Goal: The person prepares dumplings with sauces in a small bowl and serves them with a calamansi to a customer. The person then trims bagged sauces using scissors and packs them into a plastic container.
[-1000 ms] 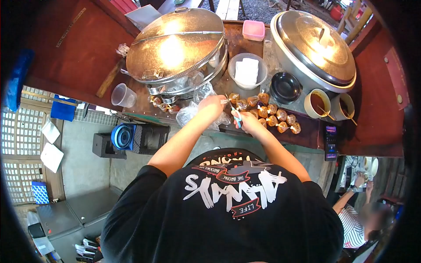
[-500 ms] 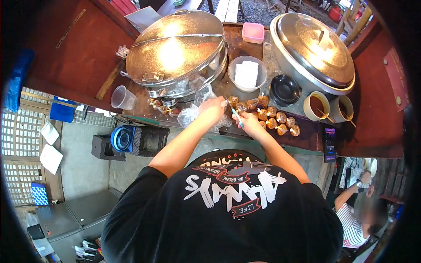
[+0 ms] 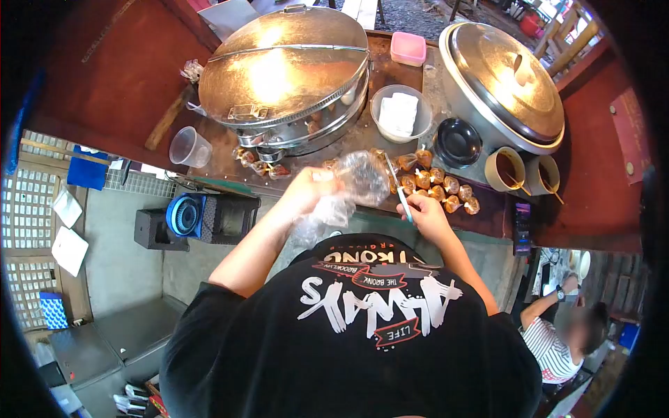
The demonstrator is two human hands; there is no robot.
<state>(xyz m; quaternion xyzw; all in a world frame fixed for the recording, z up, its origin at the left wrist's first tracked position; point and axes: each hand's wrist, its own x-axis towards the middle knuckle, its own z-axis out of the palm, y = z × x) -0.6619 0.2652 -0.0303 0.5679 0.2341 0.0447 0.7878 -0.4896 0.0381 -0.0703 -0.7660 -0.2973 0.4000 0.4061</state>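
My left hand (image 3: 311, 189) is closed around a bunch of clear plastic bags (image 3: 366, 180), which hang loosely on both sides of the fist in front of the counter edge. In my right hand (image 3: 426, 216) is a pair of scissors (image 3: 403, 200) with light blue handles, blades pointing away from me and just right of the plastic. Beyond and beside the scissors lie several small knotted bags of brown sauce (image 3: 437, 193) in a cluster. A smaller group of sauce bags (image 3: 259, 167) sits left, by the big steamer.
A large round metal steamer (image 3: 286, 76) and a lidded pot (image 3: 505, 83) stand at the back. Between them are a tub with white paper (image 3: 399, 117), a pink container (image 3: 408, 49) and a black bowl (image 3: 457, 141). Two sauce cups (image 3: 503, 171) hold sticks. Another person (image 3: 555, 341) is at lower right.
My left hand has drawn the plastic bags left and toward me, away from the sauce bags. My right hand has moved right and slightly nearer me with the scissors.
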